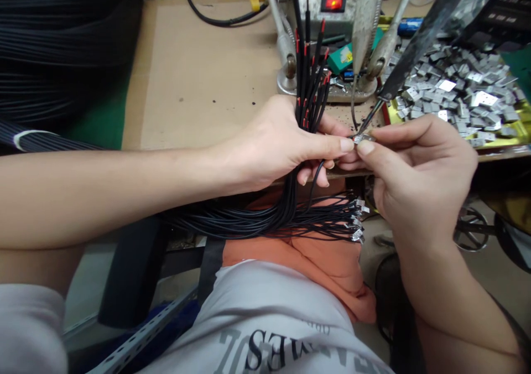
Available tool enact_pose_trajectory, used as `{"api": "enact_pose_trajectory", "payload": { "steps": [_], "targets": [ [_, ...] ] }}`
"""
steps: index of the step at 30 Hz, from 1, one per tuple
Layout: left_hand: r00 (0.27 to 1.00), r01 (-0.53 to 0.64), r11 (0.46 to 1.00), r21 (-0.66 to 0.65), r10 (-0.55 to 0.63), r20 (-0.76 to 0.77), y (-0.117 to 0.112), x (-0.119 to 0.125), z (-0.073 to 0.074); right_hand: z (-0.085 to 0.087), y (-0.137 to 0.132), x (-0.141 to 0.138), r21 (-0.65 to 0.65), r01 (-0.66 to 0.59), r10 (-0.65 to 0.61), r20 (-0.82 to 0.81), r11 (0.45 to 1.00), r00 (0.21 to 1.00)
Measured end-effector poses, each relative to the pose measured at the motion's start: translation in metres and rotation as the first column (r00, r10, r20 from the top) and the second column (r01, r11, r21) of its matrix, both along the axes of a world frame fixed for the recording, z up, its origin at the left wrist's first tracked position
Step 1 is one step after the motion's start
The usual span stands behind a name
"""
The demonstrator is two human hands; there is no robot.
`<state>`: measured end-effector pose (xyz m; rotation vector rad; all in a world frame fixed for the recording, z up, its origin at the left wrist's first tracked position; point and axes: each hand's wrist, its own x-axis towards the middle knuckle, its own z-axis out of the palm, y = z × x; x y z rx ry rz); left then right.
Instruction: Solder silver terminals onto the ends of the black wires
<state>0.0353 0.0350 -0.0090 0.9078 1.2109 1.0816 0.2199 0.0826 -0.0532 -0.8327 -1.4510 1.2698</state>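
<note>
My left hand (282, 141) is closed round a bundle of thin black wires (309, 89) whose red-banded ends stick up above the fist. Below the hand the bundle droops over my lap, and several of its ends (355, 219) carry small metal terminals. My right hand (415, 180) pinches a small metal terminal (364, 138) between thumb and forefinger, touching my left thumb tip. A dark metal tip (371, 117) from the bench machine reaches down to just above the terminal.
A brown cardboard-covered bench (199, 75) lies ahead. At its back stands a machine (332, 9) with a lit red switch. A yellow tray (514, 136) on the right holds a heap of metal terminals. Black cable bundles (62, 47) fill the far left. An orange cloth (323, 263) covers my lap.
</note>
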Motion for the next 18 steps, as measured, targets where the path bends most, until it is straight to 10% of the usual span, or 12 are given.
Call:
{"api": "enact_pose_trajectory", "payload": {
  "steps": [18],
  "targets": [
    [0.999,0.014,0.998,0.054,-0.015,0.031,0.003,-0.001,-0.010,-0.002,0.002,-0.002,0.006,0.004,-0.004,-0.030,1.000,1.000]
  ]
}}
